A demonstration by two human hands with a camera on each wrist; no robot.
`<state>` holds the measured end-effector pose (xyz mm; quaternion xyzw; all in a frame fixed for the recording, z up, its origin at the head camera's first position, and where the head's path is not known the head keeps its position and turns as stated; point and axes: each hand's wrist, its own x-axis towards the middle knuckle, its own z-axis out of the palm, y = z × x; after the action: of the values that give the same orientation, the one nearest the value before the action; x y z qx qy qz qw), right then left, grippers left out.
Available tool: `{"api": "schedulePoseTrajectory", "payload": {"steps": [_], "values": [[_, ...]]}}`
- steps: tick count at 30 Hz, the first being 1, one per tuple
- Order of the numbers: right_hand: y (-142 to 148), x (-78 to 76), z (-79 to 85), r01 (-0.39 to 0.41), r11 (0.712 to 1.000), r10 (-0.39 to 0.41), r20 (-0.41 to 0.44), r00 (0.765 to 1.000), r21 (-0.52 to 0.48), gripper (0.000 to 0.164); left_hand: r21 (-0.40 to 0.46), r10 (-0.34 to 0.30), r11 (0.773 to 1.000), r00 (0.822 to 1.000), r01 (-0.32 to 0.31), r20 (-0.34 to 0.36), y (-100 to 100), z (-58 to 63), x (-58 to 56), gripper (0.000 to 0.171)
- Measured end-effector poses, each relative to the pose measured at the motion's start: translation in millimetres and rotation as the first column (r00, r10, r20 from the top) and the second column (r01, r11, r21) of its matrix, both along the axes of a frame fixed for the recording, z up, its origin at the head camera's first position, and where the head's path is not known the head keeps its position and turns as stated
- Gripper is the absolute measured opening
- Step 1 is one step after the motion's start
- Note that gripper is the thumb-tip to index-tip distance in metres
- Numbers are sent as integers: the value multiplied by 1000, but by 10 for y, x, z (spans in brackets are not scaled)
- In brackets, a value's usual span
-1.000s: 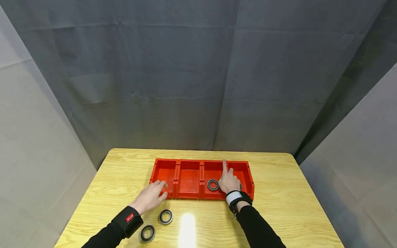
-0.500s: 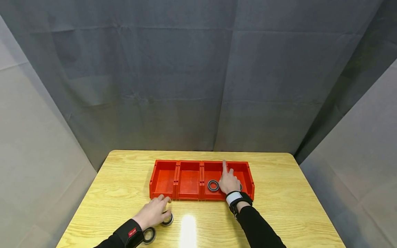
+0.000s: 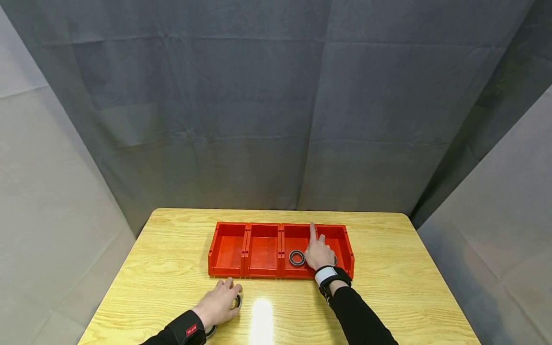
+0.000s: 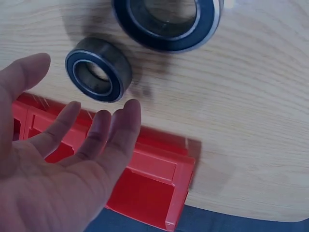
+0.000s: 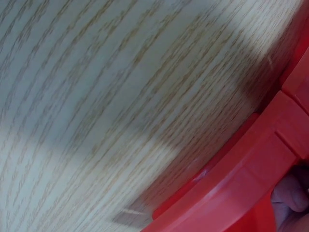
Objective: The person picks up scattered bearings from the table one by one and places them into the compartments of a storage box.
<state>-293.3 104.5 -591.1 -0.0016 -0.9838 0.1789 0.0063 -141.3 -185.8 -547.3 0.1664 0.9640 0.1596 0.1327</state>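
My left hand (image 3: 219,303) hovers low over the table, thumb and fingers spread around a ball bearing (image 4: 120,66) with a black seal and metal rim. The left wrist view shows a gap between the fingertips and this bearing. Under the left wrist lies another bearing (image 4: 145,38), mostly hidden in the head view. My right hand (image 3: 320,254) rests on the red bin (image 3: 263,276), its index finger stretched along a divider and the other fingers loosely bent. One bearing (image 3: 297,264) lies in the compartment left of it; part of another (image 3: 335,259) shows at its right side.
The red bin has several compartments side by side, and the two left ones show bare floors. It stands on a light wooden table (image 3: 379,268). A grey cloth (image 3: 241,120) hangs behind, with pale panels (image 3: 51,201) at the sides.
My left hand has drawn back from the leftmost compartment toward the near bearings and now covers part of both. The right hand has stayed where it was.
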Motion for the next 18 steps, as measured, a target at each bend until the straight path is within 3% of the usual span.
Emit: {"api": "schedulePoseTrajectory", "payload": {"steps": [7,18], "values": [[3,-11,-10,5,1000,-5,0,1000,-2,76,-17,-9,1000,1000,9,-18,33,-90,32,39],[5,-19,-24,3,1000,-3,4,1000,-9,74,-26,-18,1000,999,17,-52,69,-130,51,37]]}}
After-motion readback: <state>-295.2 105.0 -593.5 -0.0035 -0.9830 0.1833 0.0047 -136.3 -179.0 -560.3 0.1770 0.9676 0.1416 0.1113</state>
